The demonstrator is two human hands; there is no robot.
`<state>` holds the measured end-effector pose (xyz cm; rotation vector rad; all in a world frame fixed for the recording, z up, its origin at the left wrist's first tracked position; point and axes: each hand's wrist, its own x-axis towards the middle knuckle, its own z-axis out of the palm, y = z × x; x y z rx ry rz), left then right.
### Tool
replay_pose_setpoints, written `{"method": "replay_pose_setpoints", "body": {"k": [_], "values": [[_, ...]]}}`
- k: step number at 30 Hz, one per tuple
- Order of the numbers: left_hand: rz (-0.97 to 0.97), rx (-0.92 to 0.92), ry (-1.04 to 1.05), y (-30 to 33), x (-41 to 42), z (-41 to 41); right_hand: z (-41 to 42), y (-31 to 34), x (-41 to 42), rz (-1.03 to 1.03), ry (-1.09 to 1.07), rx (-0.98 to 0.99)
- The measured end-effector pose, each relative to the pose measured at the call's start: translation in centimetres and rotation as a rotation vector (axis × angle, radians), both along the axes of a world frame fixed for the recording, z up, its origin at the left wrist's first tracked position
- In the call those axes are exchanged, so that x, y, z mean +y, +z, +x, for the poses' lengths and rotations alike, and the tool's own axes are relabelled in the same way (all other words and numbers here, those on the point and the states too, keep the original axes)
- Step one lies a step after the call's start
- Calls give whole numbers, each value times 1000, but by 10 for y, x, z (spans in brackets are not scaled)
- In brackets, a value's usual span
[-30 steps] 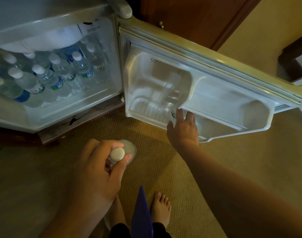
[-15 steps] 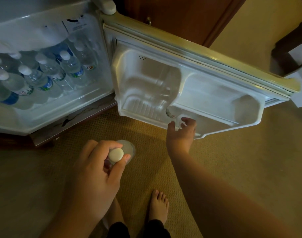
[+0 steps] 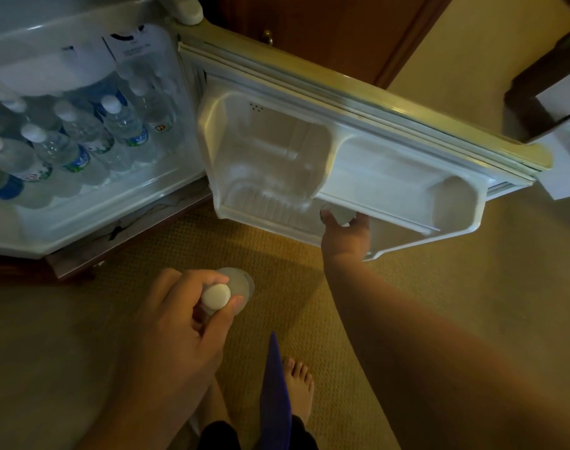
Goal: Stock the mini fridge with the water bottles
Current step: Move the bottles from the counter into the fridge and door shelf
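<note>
Pinched at the neck just under its white cap, a water bottle (image 3: 226,292) hangs from my left hand (image 3: 176,326) over the carpet. Full, it should feel weighty with thin, yielding walls, so the stiff neck grips best. My right hand (image 3: 345,235) curls round another bottle (image 3: 337,215) at the door shelf's (image 3: 407,203) front edge.

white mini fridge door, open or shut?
Open. The white mini fridge door is swung wide, its moulded inner shelf facing the camera; the right hand reaches its lower shelf.
</note>
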<state>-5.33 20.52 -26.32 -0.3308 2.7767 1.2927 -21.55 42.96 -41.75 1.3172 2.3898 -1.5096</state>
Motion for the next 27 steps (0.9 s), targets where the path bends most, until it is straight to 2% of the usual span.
{"method": "replay_pose_setpoints", "body": {"k": [5, 17, 24, 27], "values": [[-11, -10, -10, 2, 4, -2, 15, 4, 27, 52, -84, 22], [-122, 34, -59, 6, 6, -25, 13, 14, 35, 93, -33, -8], [-145, 109, -67, 4, 21, -77, 29, 26, 27, 95, 61, -208], [-144, 129, -74, 5, 31, -100, 50, 23, 17, 56, 109, -202]]}}
